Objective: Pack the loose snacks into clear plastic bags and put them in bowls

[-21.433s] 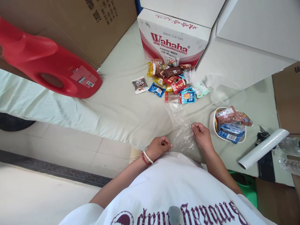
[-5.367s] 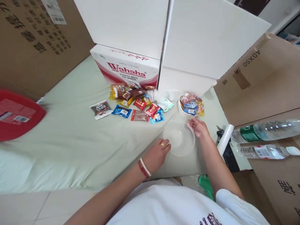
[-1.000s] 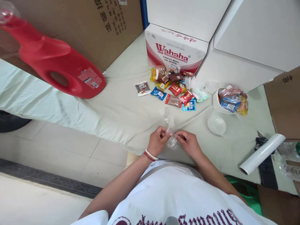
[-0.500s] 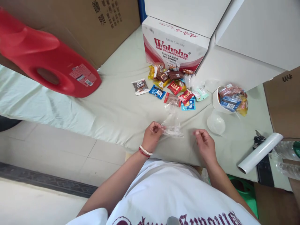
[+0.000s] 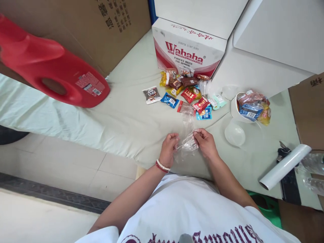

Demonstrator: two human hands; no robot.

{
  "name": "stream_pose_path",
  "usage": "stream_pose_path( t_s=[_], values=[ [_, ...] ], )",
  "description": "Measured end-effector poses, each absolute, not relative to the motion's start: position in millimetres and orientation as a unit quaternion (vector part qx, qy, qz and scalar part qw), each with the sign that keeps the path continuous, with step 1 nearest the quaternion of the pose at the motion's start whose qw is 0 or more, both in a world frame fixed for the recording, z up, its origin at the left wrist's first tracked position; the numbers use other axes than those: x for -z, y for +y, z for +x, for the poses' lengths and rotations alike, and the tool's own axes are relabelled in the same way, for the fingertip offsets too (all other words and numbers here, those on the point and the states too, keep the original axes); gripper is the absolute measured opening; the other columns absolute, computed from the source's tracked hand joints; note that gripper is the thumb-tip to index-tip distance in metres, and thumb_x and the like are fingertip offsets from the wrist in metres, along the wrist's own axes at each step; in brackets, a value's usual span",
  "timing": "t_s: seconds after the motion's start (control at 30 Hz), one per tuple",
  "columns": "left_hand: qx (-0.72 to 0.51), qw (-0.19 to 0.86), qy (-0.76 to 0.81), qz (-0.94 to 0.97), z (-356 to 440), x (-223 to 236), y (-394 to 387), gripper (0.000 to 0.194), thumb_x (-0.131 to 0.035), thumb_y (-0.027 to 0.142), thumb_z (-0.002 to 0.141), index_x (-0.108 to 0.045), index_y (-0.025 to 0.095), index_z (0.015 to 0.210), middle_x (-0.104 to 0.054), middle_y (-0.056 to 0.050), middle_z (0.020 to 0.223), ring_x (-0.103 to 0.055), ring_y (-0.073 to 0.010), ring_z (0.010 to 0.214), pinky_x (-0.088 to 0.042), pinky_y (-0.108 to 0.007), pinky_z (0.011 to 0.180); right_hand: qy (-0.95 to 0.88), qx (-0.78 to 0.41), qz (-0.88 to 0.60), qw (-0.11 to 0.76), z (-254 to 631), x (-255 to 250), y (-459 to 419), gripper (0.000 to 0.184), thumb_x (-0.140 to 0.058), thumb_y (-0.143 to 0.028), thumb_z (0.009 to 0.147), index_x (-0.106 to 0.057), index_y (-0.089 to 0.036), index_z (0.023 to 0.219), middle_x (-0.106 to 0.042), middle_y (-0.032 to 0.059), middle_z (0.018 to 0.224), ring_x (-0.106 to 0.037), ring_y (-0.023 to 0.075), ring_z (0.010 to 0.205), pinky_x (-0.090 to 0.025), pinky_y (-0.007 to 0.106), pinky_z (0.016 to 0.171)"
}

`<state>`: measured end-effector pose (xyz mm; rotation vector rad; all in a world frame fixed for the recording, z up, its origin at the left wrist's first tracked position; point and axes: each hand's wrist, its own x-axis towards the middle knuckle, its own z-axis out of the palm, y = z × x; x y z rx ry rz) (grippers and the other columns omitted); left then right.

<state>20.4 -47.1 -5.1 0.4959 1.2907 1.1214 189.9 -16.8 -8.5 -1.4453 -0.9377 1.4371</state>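
A clear plastic bag (image 5: 188,143) is stretched between my hands over the near part of the cloth-covered table. My left hand (image 5: 170,148), with a white and a red bracelet on its wrist, has its fingers closed on the bag's left side. My right hand (image 5: 206,141) pinches the upper right edge of it. Just beyond lies a pile of wrapped snacks (image 5: 188,91), among them a red packet (image 5: 201,105) and a light-blue packet (image 5: 204,113). The far end of the bag reaches toward a reddish-brown packet (image 5: 186,107).
To the right, a white bowl (image 5: 235,109) holds more snacks, with a clear lid (image 5: 235,133) near it. A white roll (image 5: 285,167) and keys (image 5: 285,146) lie farther right. A red jug (image 5: 83,76) is at left; a Wahaha carton (image 5: 187,50) stands behind.
My right hand has moved left and taken hold of the bag. My left hand has shifted slightly right, and the bag is now bunched between both hands.
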Motion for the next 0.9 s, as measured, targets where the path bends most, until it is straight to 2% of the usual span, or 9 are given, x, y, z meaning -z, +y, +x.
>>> stream_pose_path(
  t_s=[0.17, 0.27, 0.43, 0.5, 0.57, 0.63, 0.7, 0.8, 0.9],
  values=[
    [-0.436, 0.53, 0.638, 0.35, 18.6, 15.0, -37.0, 0.035, -0.065, 0.051, 0.082, -0.056, 0.019, 0.069, -0.039, 0.007, 0.057, -0.034, -0.0096, 0.055, -0.029, -0.023, 0.053, -0.341, -0.573, -0.611, 0.427, 207.3, 10.5, -27.9, 0.038, -0.081, -0.052, 0.071, -0.069, -0.019, 0.084, -0.06, -0.0034, 0.062, -0.045, 0.0096, 0.049, -0.032, 0.023, 0.042],
    [-0.47, 0.521, 0.639, 0.316, 11.5, 22.0, -33.9, 0.04, -0.057, 0.057, 0.089, -0.055, 0.021, 0.073, -0.039, 0.007, 0.056, -0.034, -0.0104, 0.051, -0.028, -0.023, 0.05, -0.334, -0.569, -0.624, 0.419, 219.6, 12.2, -34.7, 0.039, -0.081, -0.053, 0.073, -0.071, -0.018, 0.086, -0.064, -0.001, 0.068, -0.045, 0.0091, 0.049, -0.032, 0.023, 0.041],
    [-0.499, 0.526, 0.622, 0.295, -0.7, 19.3, -32.9, 0.045, -0.056, 0.064, 0.09, -0.059, 0.02, 0.079, -0.038, 0.006, 0.056, -0.033, -0.0109, 0.05, -0.026, -0.024, 0.047, -0.313, -0.548, -0.628, 0.455, 231.5, 11.4, -43.0, 0.034, -0.08, -0.05, 0.076, -0.071, -0.019, 0.085, -0.059, -0.0037, 0.066, -0.042, 0.0074, 0.05, -0.032, 0.02, 0.04],
    [-0.507, 0.524, 0.618, 0.293, -7.1, 13.5, -32.4, 0.045, -0.058, 0.064, 0.089, -0.062, 0.02, 0.081, -0.036, 0.006, 0.056, -0.032, -0.0106, 0.049, -0.025, -0.024, 0.045, -0.298, -0.535, -0.617, 0.494, 236.5, 7.8, -43.1, 0.032, -0.082, -0.048, 0.076, -0.07, -0.02, 0.083, -0.059, -0.0038, 0.069, -0.047, 0.0073, 0.056, -0.04, 0.018, 0.046],
    [-0.51, 0.53, 0.616, 0.282, -14.7, 5.5, -32.1, 0.045, -0.059, 0.064, 0.089, -0.063, 0.02, 0.084, -0.034, 0.007, 0.055, -0.029, -0.0101, 0.047, -0.023, -0.024, 0.043, -0.266, -0.533, -0.587, 0.548, 242.1, 1.6, -41.2, 0.032, -0.084, -0.047, 0.074, -0.068, -0.021, 0.083, -0.064, -0.0025, 0.079, -0.057, 0.0088, 0.069, -0.052, 0.019, 0.062],
    [-0.503, 0.548, 0.615, 0.262, -22.3, -3.9, -32.7, 0.043, -0.058, 0.064, 0.089, -0.063, 0.021, 0.087, -0.032, 0.007, 0.053, -0.024, -0.01, 0.043, -0.019, -0.024, 0.039, -0.218, -0.554, -0.543, 0.592, 246.5, -5.8, -38.0, 0.035, -0.087, -0.045, 0.072, -0.064, -0.023, 0.084, -0.067, -0.0018, 0.087, -0.064, 0.0122, 0.083, -0.059, 0.028, 0.079],
    [-0.491, 0.575, 0.605, 0.247, -28.1, -12.3, -34.7, 0.041, -0.057, 0.063, 0.09, -0.062, 0.022, 0.092, -0.029, 0.008, 0.052, -0.021, -0.0102, 0.04, -0.016, -0.025, 0.036, -0.185, -0.575, -0.51, 0.613, 247.5, -11.4, -34.5, 0.038, -0.088, -0.044, 0.07, -0.059, -0.024, 0.085, -0.066, -0.0027, 0.085, -0.065, 0.0139, 0.084, -0.061, 0.035, 0.083],
    [-0.486, 0.597, 0.587, 0.251, -33.6, -16.4, -38.7, 0.042, -0.051, 0.064, 0.092, -0.062, 0.023, 0.098, -0.027, 0.008, 0.052, -0.02, -0.0112, 0.041, -0.017, -0.025, 0.036, -0.198, -0.541, -0.53, 0.622, 241.6, -10.3, -31.0, 0.038, -0.084, -0.045, 0.075, -0.054, -0.024, 0.085, -0.058, -0.0065, 0.074, -0.058, 0.0096, 0.063, -0.056, 0.024, 0.061],
    [-0.45, 0.542, 0.646, 0.294, -40.5, -5.9, -42.2, 0.048, -0.041, 0.065, 0.094, -0.062, 0.023, 0.099, -0.03, 0.007, 0.053, -0.024, -0.0128, 0.041, -0.023, -0.027, 0.038, -0.271, -0.456, -0.62, 0.578, 232.2, 1.8, -30.4, 0.032, -0.071, -0.05, 0.086, -0.051, -0.025, 0.088, -0.052, -0.0086, 0.067, -0.044, 0.0075, 0.044, -0.033, 0.02, 0.037]
  ],
)
